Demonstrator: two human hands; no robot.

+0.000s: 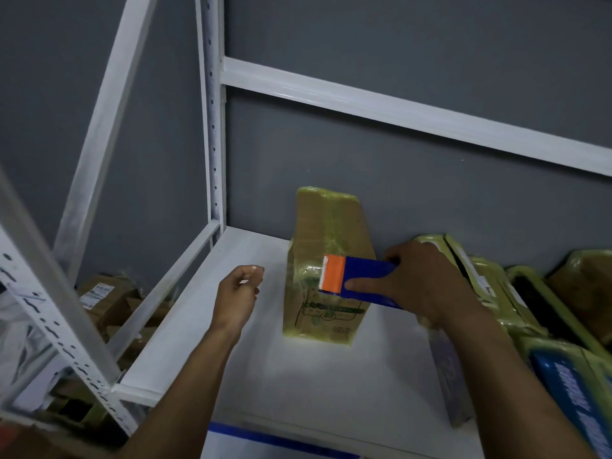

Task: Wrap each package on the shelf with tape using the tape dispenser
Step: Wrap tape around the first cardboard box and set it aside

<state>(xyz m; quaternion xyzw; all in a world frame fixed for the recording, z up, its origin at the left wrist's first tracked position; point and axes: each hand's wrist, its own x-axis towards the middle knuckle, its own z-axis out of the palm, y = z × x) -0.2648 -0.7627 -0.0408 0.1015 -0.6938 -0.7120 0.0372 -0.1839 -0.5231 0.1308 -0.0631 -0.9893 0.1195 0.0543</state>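
Right hand (pixel 427 283) grips the blue-and-orange tape dispenser (pixel 359 281), its orange end against the front of an upright cardboard package (pixel 326 260) on the white shelf (pixel 198 326). Left hand (pixel 236 293) hovers beside the package, fingers loosely curled, holding nothing. More wrapped packages (pixel 516 299) lean at right.

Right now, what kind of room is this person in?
Probably a storeroom or packing area: a white metal shelf rack stands against a bare grey wall, taped cardboard packages sit on it, and the right hand holds a blue tape dispenser.
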